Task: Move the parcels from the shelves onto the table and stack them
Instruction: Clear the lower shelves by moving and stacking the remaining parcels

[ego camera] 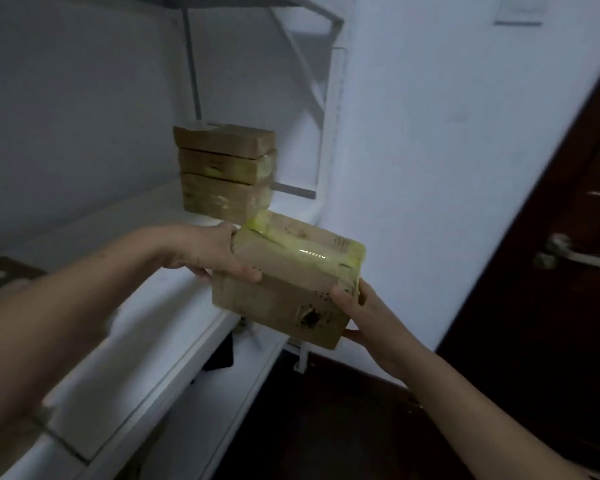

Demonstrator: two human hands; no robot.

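I hold a brown cardboard parcel (pixel 288 275) wrapped in yellow-green tape in front of the white shelf (pixel 118 237). My left hand (pixel 215 252) grips its left end, thumb on the front face. Under the parcel's lower right corner, my right hand (pixel 357 306) holds it from below and the side. The parcel is tilted and hangs just past the shelf's front edge. Behind it, three similar taped parcels (pixel 226 171) stand stacked on the shelf near its right end.
A white wall (pixel 447 133) rises to the right of the shelf unit. A dark wooden door (pixel 561 271) with a metal handle (pixel 568 254) is at far right. Another brown box (pixel 4 275) shows at the left edge. Lower shelf boards and dark floor lie below.
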